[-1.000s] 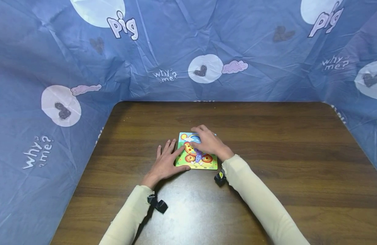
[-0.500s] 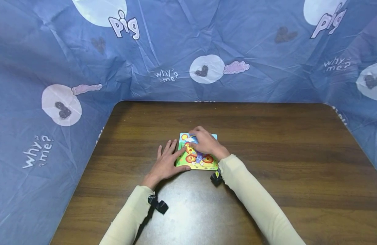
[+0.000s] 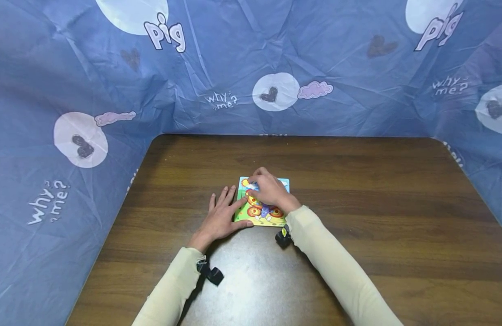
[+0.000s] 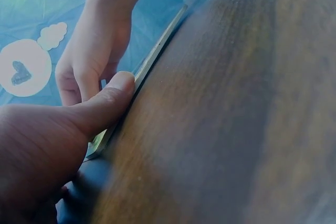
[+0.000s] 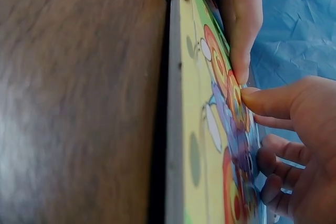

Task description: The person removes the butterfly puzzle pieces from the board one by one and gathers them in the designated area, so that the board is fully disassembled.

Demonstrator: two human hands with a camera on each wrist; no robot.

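Spread wide, the left hand point(image 3: 216, 220) comes up on my feed at the board's point(image 3: 269, 222) left side: thumb on the near edge, index fingertip on the printed surface, the other fingers stretched out to the left of it. And the board itself, lying on the table point(image 3: 369, 203), shows a butterfly point(image 3: 254, 211)! Over its far half sits the right hand point(image 3: 270, 189), thumb and fingers bent down onto it, thumb just beside that left index fingertip; whether it pinches anything, I can't tell. Well beyond the board hangs a blue cloth point(image 3: 345, 54).
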